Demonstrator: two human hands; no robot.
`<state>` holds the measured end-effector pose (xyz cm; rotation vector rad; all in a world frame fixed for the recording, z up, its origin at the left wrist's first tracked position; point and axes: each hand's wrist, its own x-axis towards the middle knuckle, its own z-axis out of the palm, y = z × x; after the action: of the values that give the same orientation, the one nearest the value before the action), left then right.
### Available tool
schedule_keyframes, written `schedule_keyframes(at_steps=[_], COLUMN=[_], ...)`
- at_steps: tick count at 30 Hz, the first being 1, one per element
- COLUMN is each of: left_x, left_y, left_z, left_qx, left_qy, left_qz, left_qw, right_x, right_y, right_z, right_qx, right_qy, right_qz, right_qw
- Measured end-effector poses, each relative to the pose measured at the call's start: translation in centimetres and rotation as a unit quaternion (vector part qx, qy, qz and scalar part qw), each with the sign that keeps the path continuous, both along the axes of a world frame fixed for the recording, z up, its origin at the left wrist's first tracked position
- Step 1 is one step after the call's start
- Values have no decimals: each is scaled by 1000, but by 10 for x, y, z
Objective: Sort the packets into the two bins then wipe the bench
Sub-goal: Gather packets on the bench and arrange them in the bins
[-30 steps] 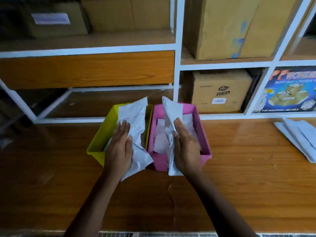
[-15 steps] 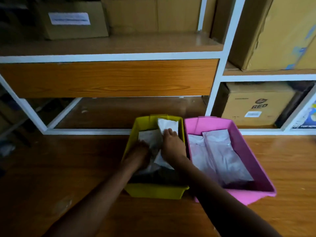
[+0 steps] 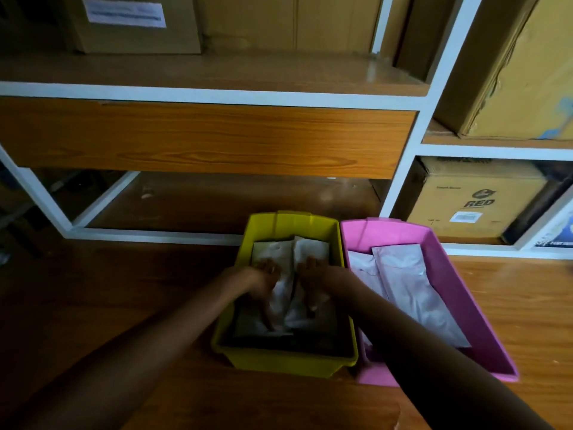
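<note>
- Reaching into the yellow bin (image 3: 279, 363), both forearms come up from the near edge of the head view and meet over its middle.
- The left hand (image 3: 263, 283) lies on the left half of the yellow bin's contents. Its fingers look fairly straight and are spread flat on a packet, with no pinch to be seen.
- The right hand (image 3: 313, 282) lies just beside it on the right half. Its fingers are likewise laid out flat and press down (the dim light blurs the fingertips).
- The white packets (image 3: 307, 246) lie flat in the yellow bin, side by side under the two hands. Their far ends show beyond the knuckles, near the bin's far wall.
- The pink bin (image 3: 449, 274) stands touching the yellow bin's right wall and angles away to the right.
- More pale packets (image 3: 409, 283) lie lengthwise in it, one overlapping the other.
- The wooden bench (image 3: 124, 290) carries the yellow bin and shows bare wood to its left.
- Behind the yellow bin rises a white shelf frame (image 3: 217, 94) with a wooden panel (image 3: 201, 138) across it.
- Beyond and to the right of the yellow bin sits a cardboard box (image 3: 474, 200) printed "RED".
- Far above the yellow bin, to the left, stands a labelled box (image 3: 133, 26).
</note>
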<state>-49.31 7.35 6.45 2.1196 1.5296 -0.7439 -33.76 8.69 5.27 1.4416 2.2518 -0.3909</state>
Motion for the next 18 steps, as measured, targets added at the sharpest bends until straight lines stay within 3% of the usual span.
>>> schedule_keyframes(at_steps=[4,8,12,15,18], left_x=[4,-3,-2,0,4], left_y=[1,4,4,-7,-10], left_z=[-32,-45,-57,-34,-3], left_qx=[76,74,202,120,64], left_qy=[46,33,-71,17,-2], left_qz=[-42,-32,-29,-55,-44], left_qw=[995,996,976,991,997], right_x=[-3,-2,1,5,7], right_y=[1,-3,-13,-16,-17], right_z=[-32,-38,-45,-39,-20], right_qx=[27,5,23,43,59], right_qy=[16,62,120,117,103], right_qz=[-37,-82,-130,-99,-43], right_qw=[999,995,984,987,992])
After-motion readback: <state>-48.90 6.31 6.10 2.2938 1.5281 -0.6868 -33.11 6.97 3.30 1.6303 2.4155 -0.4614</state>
